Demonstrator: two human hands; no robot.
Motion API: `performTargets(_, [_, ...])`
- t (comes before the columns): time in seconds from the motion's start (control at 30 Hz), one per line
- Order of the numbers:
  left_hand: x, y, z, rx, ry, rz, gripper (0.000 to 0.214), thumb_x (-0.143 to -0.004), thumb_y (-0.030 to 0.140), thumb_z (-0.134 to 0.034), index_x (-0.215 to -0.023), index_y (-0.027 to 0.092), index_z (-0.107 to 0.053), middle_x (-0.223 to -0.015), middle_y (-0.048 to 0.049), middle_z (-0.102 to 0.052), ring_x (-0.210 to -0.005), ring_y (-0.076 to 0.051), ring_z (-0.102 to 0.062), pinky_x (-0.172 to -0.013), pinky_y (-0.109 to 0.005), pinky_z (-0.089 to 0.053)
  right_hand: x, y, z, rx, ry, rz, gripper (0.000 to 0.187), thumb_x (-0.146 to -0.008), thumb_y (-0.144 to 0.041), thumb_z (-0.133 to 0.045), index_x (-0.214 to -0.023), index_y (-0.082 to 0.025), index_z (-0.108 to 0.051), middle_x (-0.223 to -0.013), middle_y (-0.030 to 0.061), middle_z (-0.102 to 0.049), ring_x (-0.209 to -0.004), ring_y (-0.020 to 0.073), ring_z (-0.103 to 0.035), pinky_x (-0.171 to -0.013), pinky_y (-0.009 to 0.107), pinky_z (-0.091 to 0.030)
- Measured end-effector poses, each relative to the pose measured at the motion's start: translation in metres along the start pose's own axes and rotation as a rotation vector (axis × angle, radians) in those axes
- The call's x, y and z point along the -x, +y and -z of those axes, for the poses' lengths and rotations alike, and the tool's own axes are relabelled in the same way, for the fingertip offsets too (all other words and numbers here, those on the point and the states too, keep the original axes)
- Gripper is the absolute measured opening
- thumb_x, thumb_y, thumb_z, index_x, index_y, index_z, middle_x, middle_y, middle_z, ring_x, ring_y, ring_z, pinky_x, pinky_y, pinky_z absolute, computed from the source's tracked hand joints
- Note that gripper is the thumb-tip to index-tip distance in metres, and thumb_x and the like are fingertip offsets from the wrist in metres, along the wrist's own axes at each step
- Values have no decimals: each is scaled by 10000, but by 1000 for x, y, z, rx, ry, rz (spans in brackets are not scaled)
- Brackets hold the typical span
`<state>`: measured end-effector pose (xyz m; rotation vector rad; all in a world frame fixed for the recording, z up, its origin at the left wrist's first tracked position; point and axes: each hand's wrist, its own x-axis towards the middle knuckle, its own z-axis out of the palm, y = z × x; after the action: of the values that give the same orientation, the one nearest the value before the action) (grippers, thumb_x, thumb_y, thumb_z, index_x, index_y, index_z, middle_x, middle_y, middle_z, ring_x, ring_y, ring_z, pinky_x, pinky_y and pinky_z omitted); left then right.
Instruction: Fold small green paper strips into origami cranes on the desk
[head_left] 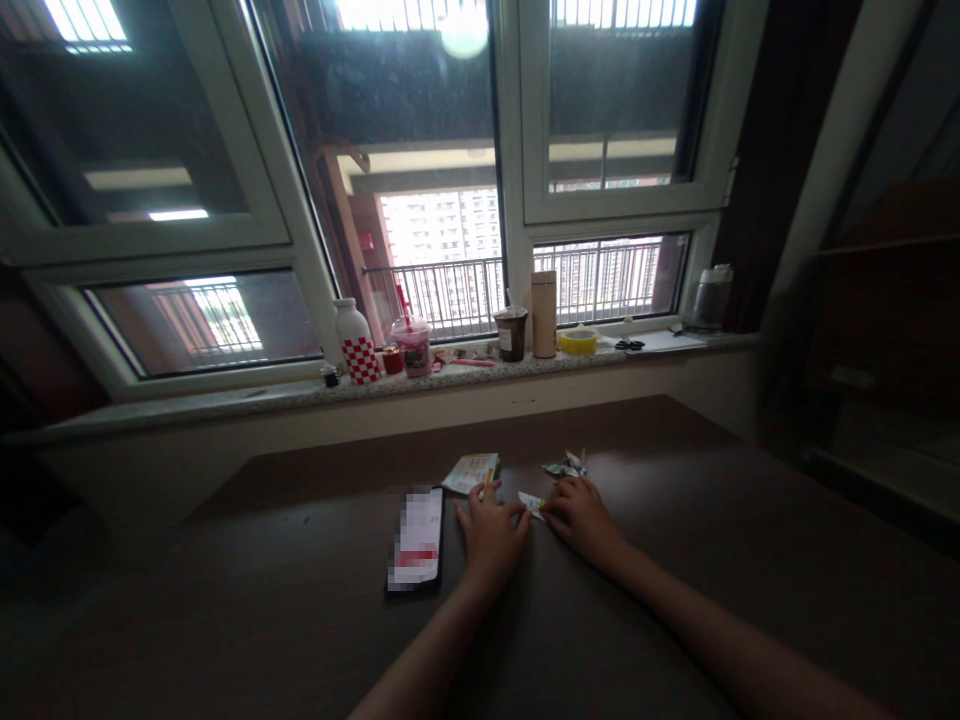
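Note:
A small white printed piece of paper (531, 502) with yellow marks lies between my two hands, low over the brown table. My left hand (491, 537) touches its left side with the fingertips nearest it, while the other fingers are partly spread. A thin yellow strip shows at those other fingers; I cannot make out what it is. On the right, the closed fingertips of my right hand (586, 518) pinch the paper's edge. Just beyond the left fingers is a flat, light green printed sheet (472, 471). Crumpled printed paper (568, 465) sits beyond the right hand.
A lit phone (415, 540) lies left of my left hand on the table (300, 620). Along the windowsill stand a checkered bottle (358, 345), a pink drink cup (414, 348), a dark cup (511, 334), a tan flask (544, 315), yellow tape (578, 344) and scissors (629, 345).

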<state>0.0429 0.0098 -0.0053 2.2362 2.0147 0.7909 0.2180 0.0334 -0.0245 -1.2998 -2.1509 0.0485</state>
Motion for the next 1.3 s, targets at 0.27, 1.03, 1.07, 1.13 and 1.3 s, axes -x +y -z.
performTargets(0.27, [1, -3, -6, -42, -92, -109, 305, -875, 538, -543, -1163, 521, -642, -1540, 2, -373, -1436, -387, -215, -1064, -772, -12, 0, 5, -3, -48, -19, -92, 94, -819, -282, -684, -844, -252, -769, -959, 66, -644, -1016, 250, -545, -947, 438, -421])
performTargets(1.03, [-10, -9, 1, -185, -9, -100, 459, -811, 677, -520, -1209, 479, -632, -1535, -44, -398, -1467, -400, -153, -1055, -733, 143, 2, 6, -2, -57, -46, -109, 105, -834, -315, -666, -848, -267, -758, -968, 68, -610, -1030, 252, -518, -934, 438, -415])
performTargets(1.07, [-10, -9, 1, -186, -1, -106, 463, -812, 677, -518, -1213, 475, -631, -1538, -43, -393, -1469, -397, -143, -1055, -731, 147, 2, 5, -2, -57, -44, -111, 104, -835, -310, -665, -850, -266, -758, -967, 70, -612, -1025, 252, -521, -932, 438, -416])
performTargets(1.13, [-10, -8, 2, -190, 7, -105, 471, -804, 677, -529, -1210, 465, -638, -1550, -33, -373, -1472, -401, -128, -1057, -726, 155, 2, 4, -1, -56, -35, -112, 107, -839, -303, -661, -850, -264, -759, -966, 72, -616, -1013, 250, -526, -928, 438, -418])
performTargets(1.3, [-10, -9, 3, -197, -1, -91, 486, -788, 685, -541, -1204, 456, -647, -1567, 12, -341, -1471, -410, -110, -1070, -708, 171, 3, 5, -3, -55, -24, -107, 112, -843, -307, -656, -833, -259, -757, -960, 72, -618, -1004, 249, -532, -923, 438, -423])
